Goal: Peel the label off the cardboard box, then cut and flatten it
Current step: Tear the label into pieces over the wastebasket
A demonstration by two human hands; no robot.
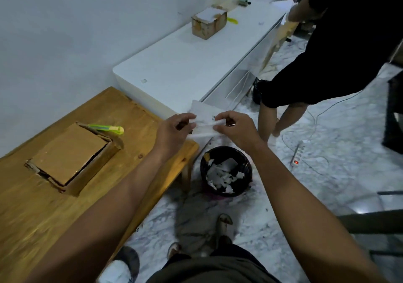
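Observation:
A brown cardboard box [72, 155] lies on the wooden table [32, 213] at the left, its top bare of any label. A green and yellow utility knife [106, 128] rests just behind it. Both of my arms reach out past the table's end. My left hand [174, 130] and my right hand [234, 129] pinch a white peeled label [204, 117] between them, held in the air above a black waste bin [225, 170].
The bin holds several torn white paper scraps. A white cabinet [196, 64] beyond carries a second taped box [208, 22] and a yellow tool. Another person in black stands at the right. A power strip [297, 156] and cables lie on the marble floor.

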